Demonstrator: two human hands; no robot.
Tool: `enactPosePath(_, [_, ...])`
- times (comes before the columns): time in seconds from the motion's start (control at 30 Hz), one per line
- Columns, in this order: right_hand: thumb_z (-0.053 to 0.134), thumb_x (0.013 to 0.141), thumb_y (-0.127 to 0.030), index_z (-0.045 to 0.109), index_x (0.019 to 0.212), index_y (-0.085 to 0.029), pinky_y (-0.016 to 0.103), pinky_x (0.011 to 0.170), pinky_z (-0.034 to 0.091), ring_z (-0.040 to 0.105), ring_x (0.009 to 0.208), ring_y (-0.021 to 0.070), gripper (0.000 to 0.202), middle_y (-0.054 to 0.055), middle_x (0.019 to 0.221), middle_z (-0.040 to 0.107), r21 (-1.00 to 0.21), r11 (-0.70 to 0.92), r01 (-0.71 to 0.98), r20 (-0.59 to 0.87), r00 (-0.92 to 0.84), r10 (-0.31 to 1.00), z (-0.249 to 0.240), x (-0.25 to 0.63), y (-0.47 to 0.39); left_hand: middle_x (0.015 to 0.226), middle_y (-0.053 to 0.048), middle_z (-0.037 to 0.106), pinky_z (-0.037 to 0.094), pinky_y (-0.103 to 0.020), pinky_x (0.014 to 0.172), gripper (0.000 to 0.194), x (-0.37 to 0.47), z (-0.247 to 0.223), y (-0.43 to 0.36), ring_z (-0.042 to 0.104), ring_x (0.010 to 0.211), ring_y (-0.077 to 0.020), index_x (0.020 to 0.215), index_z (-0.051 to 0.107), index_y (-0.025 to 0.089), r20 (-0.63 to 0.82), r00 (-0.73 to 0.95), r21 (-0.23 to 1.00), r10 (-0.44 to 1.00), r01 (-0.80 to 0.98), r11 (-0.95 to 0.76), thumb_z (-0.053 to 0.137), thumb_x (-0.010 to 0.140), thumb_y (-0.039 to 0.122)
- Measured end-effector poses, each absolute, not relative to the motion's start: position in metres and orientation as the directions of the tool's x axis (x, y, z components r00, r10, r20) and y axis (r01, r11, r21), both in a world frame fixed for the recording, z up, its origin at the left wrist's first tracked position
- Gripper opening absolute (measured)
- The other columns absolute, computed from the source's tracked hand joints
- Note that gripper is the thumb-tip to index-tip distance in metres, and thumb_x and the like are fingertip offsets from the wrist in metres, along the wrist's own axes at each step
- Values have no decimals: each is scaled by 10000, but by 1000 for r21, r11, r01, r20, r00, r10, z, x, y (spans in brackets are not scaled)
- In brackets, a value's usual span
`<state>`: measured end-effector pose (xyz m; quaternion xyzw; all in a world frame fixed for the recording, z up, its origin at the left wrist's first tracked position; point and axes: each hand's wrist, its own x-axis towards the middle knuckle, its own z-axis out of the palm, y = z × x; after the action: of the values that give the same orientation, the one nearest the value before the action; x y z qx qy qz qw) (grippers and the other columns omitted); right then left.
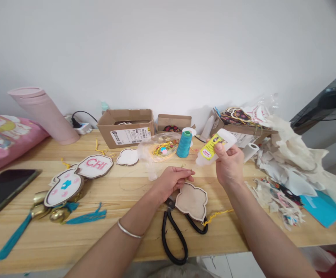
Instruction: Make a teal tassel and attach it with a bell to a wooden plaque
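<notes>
My right hand (228,164) is wrapped round a translucent glue bottle (216,148) with a yellow label, tilted down to the left above the table. The fingers of my left hand (173,181) are pinched together; whatever lies between them is too small to make out. Just below it, a four-lobed wooden plaque (191,202) with a yellow cord rests partly over black-handled scissors (176,241). The scissors' blades are hidden under my left hand and the plaque. Behind my hands stands a cone of teal thread (184,144).
Embroidered plaques (95,166) with brass bells (59,214) and teal tassels lie left, near a phone (7,189) and a pink tumbler (48,116). Cardboard boxes (106,131) line the wall. Fabric scraps (284,154) and blue sheet (323,208) are at right.
</notes>
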<state>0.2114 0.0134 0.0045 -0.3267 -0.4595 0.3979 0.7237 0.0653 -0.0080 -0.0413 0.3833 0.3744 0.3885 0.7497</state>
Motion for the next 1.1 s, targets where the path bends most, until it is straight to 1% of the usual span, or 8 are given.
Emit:
enactPosePath(0.17, [696, 591, -336, 639, 749, -171, 326, 661, 482, 602, 702, 173, 235, 30, 758, 662, -862, 430, -268, 353, 290, 890, 5, 212, 14, 598, -38, 569, 82, -203, 397, 257, 65, -41, -8, 230, 394, 6, 763, 667, 72, -265, 419, 872, 868, -281, 402, 663, 616, 283])
enactPosePath(0.57, [713, 564, -321, 639, 719, -170, 331, 640, 490, 613, 652, 173, 229, 10, 694, 665, -859, 372, -352, 271, 305, 913, 3, 213, 20, 589, -27, 560, 81, -206, 403, 236, 66, -41, -8, 241, 393, 7, 766, 666, 71, -264, 429, 867, 864, -287, 407, 658, 625, 260])
enactPosePath(0.83, [719, 549, -322, 638, 723, -172, 334, 643, 485, 608, 651, 174, 244, 13, 691, 665, -852, 390, -348, 280, 325, 903, 5, 211, 18, 596, -29, 559, 83, -208, 407, 254, 66, -41, -8, 238, 399, 2, 768, 665, 72, -266, 430, 867, 863, -284, 409, 666, 616, 274])
enactPosePath(1.1, [719, 545, -322, 634, 731, -172, 335, 651, 478, 599, 668, 173, 254, 16, 694, 657, -859, 417, -297, 311, 344, 886, 6, 210, 16, 593, -30, 561, 82, -213, 405, 271, 66, -41, -9, 237, 395, 1, 762, 667, 75, -271, 425, 869, 864, -277, 409, 676, 598, 290])
